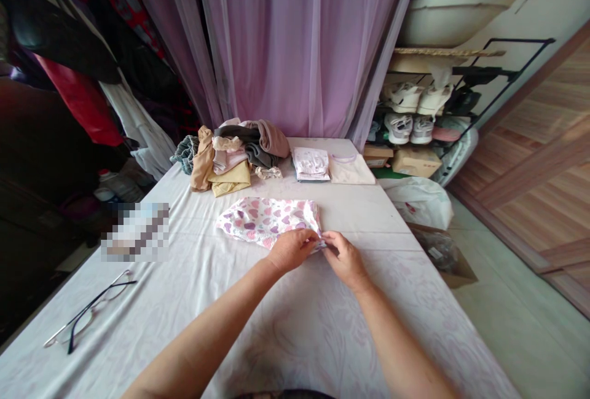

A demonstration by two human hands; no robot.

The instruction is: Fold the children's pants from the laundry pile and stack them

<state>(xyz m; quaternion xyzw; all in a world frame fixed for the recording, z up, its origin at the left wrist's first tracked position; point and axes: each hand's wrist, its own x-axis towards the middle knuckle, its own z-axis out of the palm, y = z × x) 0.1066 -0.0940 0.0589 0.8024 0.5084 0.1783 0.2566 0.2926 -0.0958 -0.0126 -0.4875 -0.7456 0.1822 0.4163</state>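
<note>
A white garment with pink and purple hearts (262, 217) lies on the table in front of me, folded into a long shape that narrows to the left. My left hand (295, 248) pinches its near right corner, fingers pressed together. Close beside it, my right hand (342, 254) grips the edge of that same corner between thumb and fingers. The fingertips of both hands nearly meet there. What kind of garment it is, I cannot tell.
Behind it sits a heap of rumpled clothes (249, 147). A folded pale stack (311, 164) and a folded cream shirt (353, 169) lie at the back right. Eyeglasses (87, 310) rest at the left, near a blurred-out item (138, 231). A shoe rack (483, 85) stands right.
</note>
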